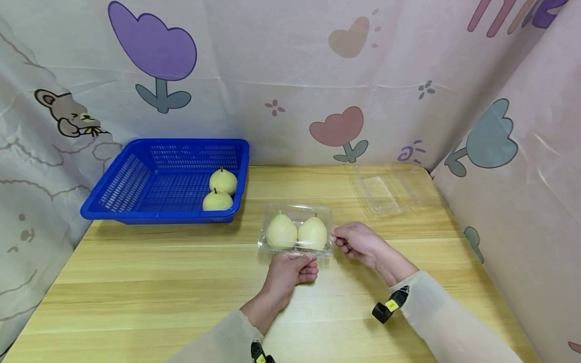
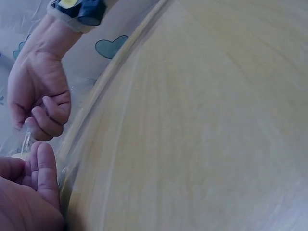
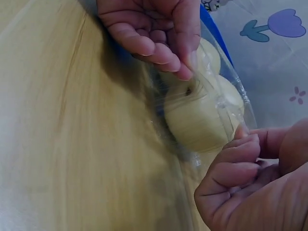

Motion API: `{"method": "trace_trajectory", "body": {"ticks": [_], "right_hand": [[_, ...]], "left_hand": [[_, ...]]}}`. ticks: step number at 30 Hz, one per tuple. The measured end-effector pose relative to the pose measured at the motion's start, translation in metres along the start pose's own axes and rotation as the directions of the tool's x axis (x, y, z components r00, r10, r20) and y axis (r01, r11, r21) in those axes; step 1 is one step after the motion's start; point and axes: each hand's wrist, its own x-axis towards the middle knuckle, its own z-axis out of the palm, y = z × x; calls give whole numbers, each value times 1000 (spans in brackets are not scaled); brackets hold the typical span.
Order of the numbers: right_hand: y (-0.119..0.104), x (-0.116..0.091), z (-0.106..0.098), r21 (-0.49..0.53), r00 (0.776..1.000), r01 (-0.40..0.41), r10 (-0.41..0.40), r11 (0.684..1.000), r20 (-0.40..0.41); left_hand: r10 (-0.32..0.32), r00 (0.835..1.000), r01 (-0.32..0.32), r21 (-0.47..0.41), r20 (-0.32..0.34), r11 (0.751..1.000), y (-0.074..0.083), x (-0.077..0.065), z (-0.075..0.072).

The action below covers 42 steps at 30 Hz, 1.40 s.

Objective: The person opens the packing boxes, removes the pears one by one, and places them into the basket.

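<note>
Two pale yellow pears [image 1: 282,232] lie side by side inside a clear plastic box [image 1: 299,206] whose lid lies over them. At the front edge of this box, my left hand [image 1: 290,272] pinches the rim between thumb and fingers. My right hand [image 1: 361,246] grips the box's right edge with thumb and forefinger, the other fingers curled in. In the right wrist view both hands hold the thin clear edge, with a pear [image 3: 197,118] showing behind it. The left wrist view catches only a sliver of the box near the fingertips.
A blue plastic basket [image 1: 140,184] stands at the back left with two more pears [image 1: 217,200] in its right side. Toward the back right lies another clear plastic box [image 1: 380,196], its lid open. Printed cloth [image 1: 277,60] hangs behind the wooden table [image 1: 159,282] and at its sides.
</note>
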Motion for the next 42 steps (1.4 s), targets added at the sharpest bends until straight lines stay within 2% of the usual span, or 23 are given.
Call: {"method": "trace_trajectory", "body": {"ticks": [9,11,16,18,23,26,29,34,38,42], "right_hand": [[-5,0,6,9,1000,-23,23,1000,19],[-10,-2,8,47,999,-40,40,998,9],[-24,-7,13,72,1000,7,-5,997,-15],[-26,-6,14,44,999,25,-24,999,-23],[-16,-6,9,47,999,0,2,999,-51],[-13,-9,5,69,1000,12,-10,998,-24],[-12,-12,3,101,999,29,-31,994,18],[-17,-13,3,132,998,31,-37,991,44],[-26,-13,5,209,997,0,-15,978,71],[-45,-14,4,348,996,-25,-8,937,93]], "left_hand": [[7,999,-7,26,-33,1000,-3,-1,5],[17,999,-15,47,-32,999,-3,-1,5],[36,999,-33,90,-28,995,-6,-2,2],[33,999,-30,84,-28,996,-6,-2,0],[33,999,-33,61,0,998,-4,-3,-2],[33,999,-33,54,17,998,-2,-3,-3],[15,1000,-16,39,20,999,0,-2,-3],[-17,1000,17,2,18,1000,2,-1,-4],[-18,1000,18,3,17,1000,2,-1,-5],[-15,1000,15,16,19,1000,0,0,-5]]}}
